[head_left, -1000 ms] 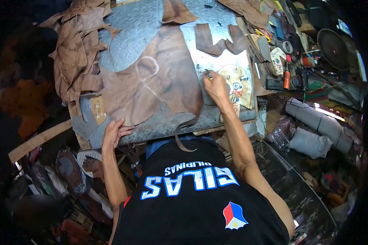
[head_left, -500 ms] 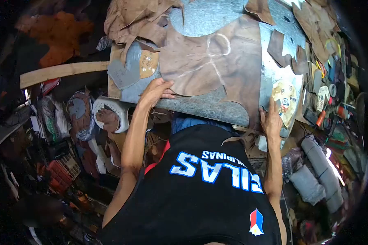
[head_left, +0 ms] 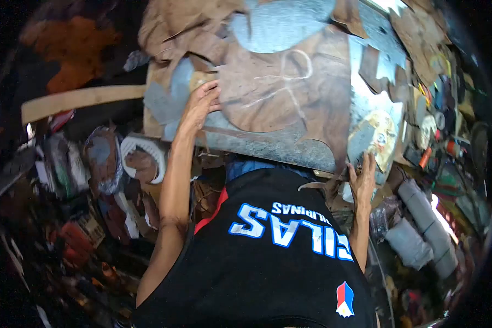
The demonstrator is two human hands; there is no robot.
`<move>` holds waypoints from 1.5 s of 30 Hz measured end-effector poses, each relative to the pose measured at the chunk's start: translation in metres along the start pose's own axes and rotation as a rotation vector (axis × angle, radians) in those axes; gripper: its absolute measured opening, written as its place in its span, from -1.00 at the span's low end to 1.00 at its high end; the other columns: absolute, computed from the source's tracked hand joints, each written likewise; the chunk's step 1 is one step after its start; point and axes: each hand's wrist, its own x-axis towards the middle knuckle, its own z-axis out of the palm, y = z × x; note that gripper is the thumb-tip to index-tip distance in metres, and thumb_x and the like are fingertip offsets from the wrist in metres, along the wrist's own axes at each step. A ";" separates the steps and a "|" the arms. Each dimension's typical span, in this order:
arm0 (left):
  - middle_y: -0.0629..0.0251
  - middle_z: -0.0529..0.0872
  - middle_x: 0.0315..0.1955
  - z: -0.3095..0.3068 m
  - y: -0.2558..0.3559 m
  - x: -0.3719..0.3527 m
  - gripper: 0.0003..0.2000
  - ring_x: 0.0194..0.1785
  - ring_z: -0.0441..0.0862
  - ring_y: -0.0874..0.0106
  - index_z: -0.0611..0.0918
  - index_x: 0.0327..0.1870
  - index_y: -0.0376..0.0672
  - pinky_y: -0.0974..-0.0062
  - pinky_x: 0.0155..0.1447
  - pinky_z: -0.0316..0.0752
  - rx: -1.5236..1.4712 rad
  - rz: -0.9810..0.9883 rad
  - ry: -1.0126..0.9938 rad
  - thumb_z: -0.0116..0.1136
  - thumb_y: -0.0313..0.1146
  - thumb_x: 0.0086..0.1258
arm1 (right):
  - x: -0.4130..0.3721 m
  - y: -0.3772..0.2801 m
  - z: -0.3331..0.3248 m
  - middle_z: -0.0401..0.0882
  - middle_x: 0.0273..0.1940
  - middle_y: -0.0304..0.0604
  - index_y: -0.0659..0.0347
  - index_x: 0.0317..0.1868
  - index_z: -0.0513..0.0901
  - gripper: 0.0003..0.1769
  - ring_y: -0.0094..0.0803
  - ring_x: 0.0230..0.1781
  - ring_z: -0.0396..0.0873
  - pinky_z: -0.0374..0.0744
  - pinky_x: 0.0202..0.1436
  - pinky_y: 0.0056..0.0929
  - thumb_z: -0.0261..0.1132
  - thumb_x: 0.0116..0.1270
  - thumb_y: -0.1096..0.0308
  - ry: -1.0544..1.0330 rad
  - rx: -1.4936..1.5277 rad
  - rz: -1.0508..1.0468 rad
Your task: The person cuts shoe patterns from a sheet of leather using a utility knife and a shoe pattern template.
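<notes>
Orange-brown hide (head_left: 79, 60): far left, in shadow, beyond the bench.
Wood strip (head_left: 87, 101): pale, lengthwise, its right end at the bench's left side.
White bin (head_left: 128, 147): below the strip's right end; brown scraps inside.
Grey template (head_left: 157, 104): flat, left end of the bench.
Scrap pile (head_left: 186, 38): brown, heaped at the upper left of the bench.
Tan template (head_left: 200, 78): small, just above the left hand, partly covered.
Left hand (head_left: 201, 104): over the bench, fingers bent and slightly apart, tips at the leather's left edge; contact cannot be told.
Leather (head_left: 257, 104): one large brown piece, flat across the middle of the bench, between the two hands; white loop and lines marked on it.
Bench (head_left: 257, 146): grey metallic top, bare along the near edge.
Shirt (head_left: 268, 246): black, white lettering edged blue.
Right hand (head_left: 362, 177): near right corner of the bench, beside the leather's lower right end; thumb apart from the raised fingers.
Notched offcut (head_left: 368, 68): brown, right of the leather.
Pale template (head_left: 387, 131): just above the right hand, markings blurred.
Grey roll (head_left: 429, 202): far right, below bench level.
</notes>
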 end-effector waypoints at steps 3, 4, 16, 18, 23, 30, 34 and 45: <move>0.24 0.68 -0.01 0.002 -0.001 0.007 -0.56 -0.10 0.68 0.48 0.41 0.31 -0.27 0.49 -0.05 0.62 0.054 -0.024 0.012 0.14 -0.36 0.46 | -0.005 0.001 -0.007 0.31 0.37 0.16 0.22 0.30 0.44 -0.29 0.13 0.23 0.47 0.57 0.14 -0.07 0.42 0.24 0.05 0.014 -0.012 0.199; 0.25 0.69 -0.02 0.004 -0.001 0.004 -0.55 -0.11 0.68 0.48 0.40 0.32 -0.26 0.49 -0.08 0.62 0.078 -0.048 0.029 0.14 -0.38 0.45 | -0.003 -0.002 -0.010 0.33 0.35 0.16 0.23 0.30 0.44 -0.30 0.12 0.24 0.46 0.56 0.15 -0.08 0.41 0.24 0.05 0.008 0.008 0.260; 0.24 0.74 -0.08 0.007 0.001 0.011 -0.59 -0.13 0.68 0.58 0.41 0.33 -0.24 0.64 -0.15 0.57 0.294 0.074 0.025 0.06 -0.50 0.48 | -0.001 0.031 -0.017 0.67 -0.21 -0.09 0.34 0.00 0.61 -0.73 -0.25 -0.12 0.62 0.54 0.07 -0.32 0.30 0.32 0.44 0.062 0.658 0.536; 0.24 0.74 -0.06 0.006 -0.003 0.014 -0.59 -0.12 0.67 0.57 0.41 0.33 -0.25 0.65 -0.13 0.55 0.284 0.113 0.043 0.07 -0.49 0.48 | -0.003 0.044 -0.019 0.61 -0.35 -0.26 0.31 -0.01 0.62 -0.77 -0.45 -0.33 0.58 0.57 -0.16 -0.46 0.27 0.36 0.44 0.030 0.806 0.614; 0.24 0.73 -0.05 0.016 0.000 0.001 -0.60 -0.12 0.66 0.57 0.41 0.32 -0.28 0.67 -0.15 0.52 0.296 0.124 0.067 0.06 -0.47 0.48 | 0.014 0.018 -0.059 0.51 -0.45 -0.37 0.28 0.01 0.63 -0.78 -0.65 -0.56 0.43 0.42 -0.49 -0.62 0.24 0.40 0.43 0.089 0.928 0.683; 0.15 0.77 -0.30 0.000 -0.004 -0.026 -0.70 -0.44 0.67 0.40 0.55 0.13 -0.31 0.45 -0.33 0.54 0.749 -0.012 0.043 0.10 -0.41 0.43 | 0.012 -0.003 -0.038 0.50 -0.47 -0.40 0.23 -0.08 0.65 -0.84 -0.69 -0.58 0.36 0.34 -0.54 -0.62 0.21 0.38 0.47 -0.150 1.039 0.561; 0.08 0.75 -0.29 0.065 0.050 -0.029 -0.79 -0.33 0.71 0.14 0.66 -0.06 -0.29 0.27 -0.22 0.57 1.304 0.575 0.285 0.11 -0.43 0.38 | -0.010 -0.022 -0.023 0.50 -0.48 -0.37 0.28 -0.10 0.61 -0.86 -0.66 -0.57 0.41 0.41 -0.49 -0.62 0.24 0.35 0.48 -0.173 1.052 0.643; 0.10 0.56 0.12 0.289 0.052 0.162 -0.53 0.37 0.37 0.12 0.52 0.19 -0.18 0.06 0.39 0.27 1.733 1.444 -0.854 0.20 -0.41 0.18 | -0.073 -0.031 0.013 0.52 -0.47 -0.21 0.30 -0.21 0.59 -0.87 -0.46 -0.47 0.44 0.47 -0.34 -0.42 0.27 0.30 0.41 -0.003 0.972 0.634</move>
